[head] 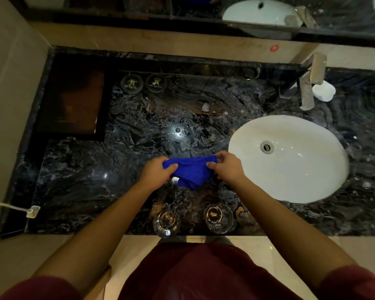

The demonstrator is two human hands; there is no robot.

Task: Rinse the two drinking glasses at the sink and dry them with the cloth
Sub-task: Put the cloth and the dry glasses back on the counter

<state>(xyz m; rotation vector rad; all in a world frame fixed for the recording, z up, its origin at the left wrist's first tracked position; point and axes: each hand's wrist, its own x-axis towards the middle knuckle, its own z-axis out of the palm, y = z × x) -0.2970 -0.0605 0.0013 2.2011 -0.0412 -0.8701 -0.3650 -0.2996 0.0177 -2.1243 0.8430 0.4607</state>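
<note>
A blue cloth (192, 171) hangs bunched between my two hands above the dark marble counter (91, 169). My left hand (157, 171) pinches its left end and my right hand (226, 165) pinches its right end. Two clear drinking glasses stand upright near the counter's front edge, below my hands: the left glass (166, 221) and the right glass (219, 217). Neither hand touches a glass. The white oval sink (290, 169) lies to the right of my right hand.
A tap (312, 83) and a white cup (323, 90) stand behind the sink. A dark wooden tray (72, 100) sits at the back left, with two round coasters (143, 83) beside it. A white cable and plug (31, 211) lie at the left edge.
</note>
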